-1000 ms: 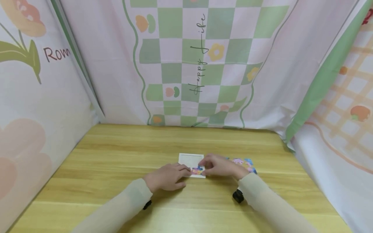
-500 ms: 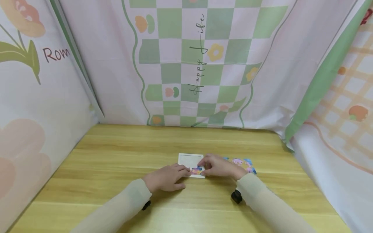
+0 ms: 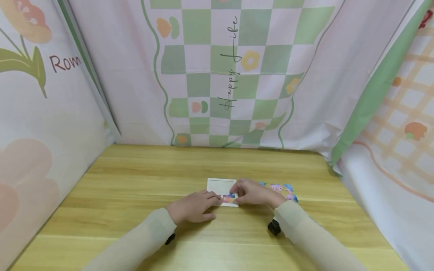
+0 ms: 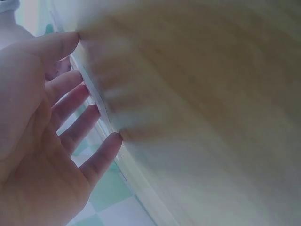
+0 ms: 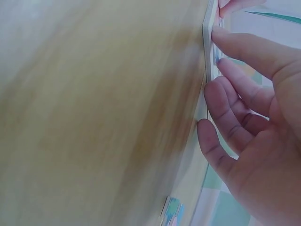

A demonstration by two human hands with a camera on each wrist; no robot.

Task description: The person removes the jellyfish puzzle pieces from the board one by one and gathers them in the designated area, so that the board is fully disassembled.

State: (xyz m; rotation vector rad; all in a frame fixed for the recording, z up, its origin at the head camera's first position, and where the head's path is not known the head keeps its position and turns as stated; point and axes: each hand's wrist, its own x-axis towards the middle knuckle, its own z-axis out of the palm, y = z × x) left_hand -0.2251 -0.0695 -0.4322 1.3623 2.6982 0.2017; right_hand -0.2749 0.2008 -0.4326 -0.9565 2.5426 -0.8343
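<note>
A small white puzzle tray [image 3: 221,185] lies on the table with several colourful puzzle pieces [image 3: 228,199] along its near edge. My left hand [image 3: 194,207] rests at the tray's left side, its fingertips touching the pieces and frame; in the left wrist view the fingers [image 4: 73,127] are spread and fairly straight. On the tray's right side, my right hand [image 3: 255,194] pinches a blue puzzle piece [image 3: 232,195] with thumb and index finger. That piece is mostly hidden by the fingers. In the right wrist view the other fingers [image 5: 225,108] are loosely bent against the table.
Right of the tray, partly behind the right hand, lie more colourful puzzle pieces [image 3: 285,189] with pink and blue print. The wooden table [image 3: 152,165] is bounded by a checked curtain [image 3: 223,94] at the back and cloth at both sides. Black straps show under both wrists.
Both hands stay almost in place at the tray. The right forearm and wrist have shifted very slightly to the left.
</note>
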